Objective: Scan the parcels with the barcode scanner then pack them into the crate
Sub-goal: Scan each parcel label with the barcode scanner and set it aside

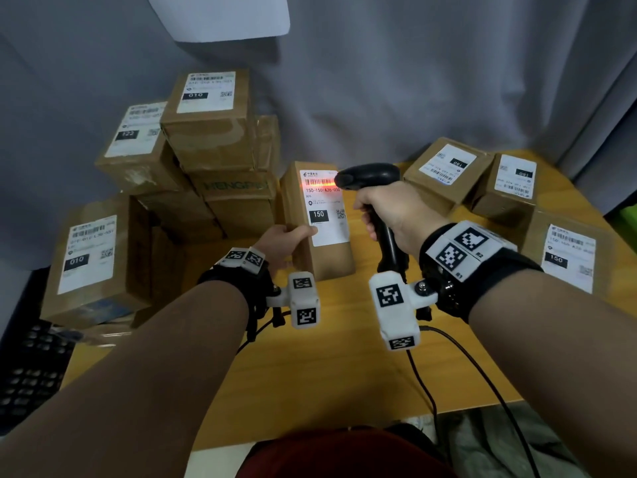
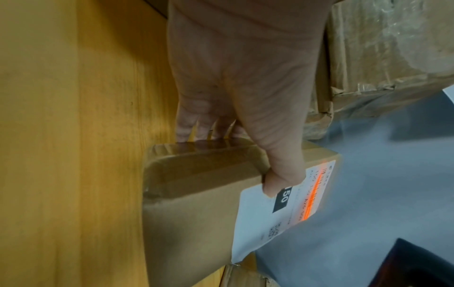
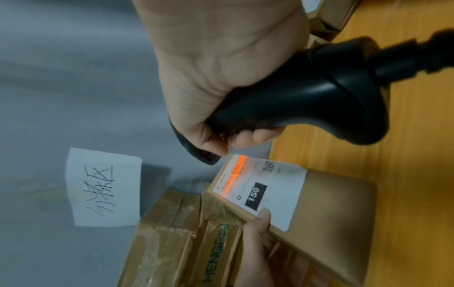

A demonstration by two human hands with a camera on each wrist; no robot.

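A brown parcel (image 1: 319,222) with a white "150" label stands tilted on the wooden table (image 1: 310,374) at centre. My left hand (image 1: 287,243) grips its left edge, thumb on the label and fingers behind; the left wrist view shows that parcel (image 2: 196,203) and the thumb (image 2: 282,174). My right hand (image 1: 393,212) grips the handle of a black barcode scanner (image 1: 368,175), whose head points at the label's top. An orange scan line (image 1: 319,182) glows across the barcode. In the right wrist view the scanner (image 3: 307,93) sits just above the lit label (image 3: 248,186).
A stack of brown parcels (image 1: 206,150) fills the back left, with a "010" parcel (image 1: 93,257) in front of it. Three more labelled parcels (image 1: 448,170) lie at the right. A black crate (image 1: 31,374) sits low at the left. The scanner cable (image 1: 465,367) trails toward me.
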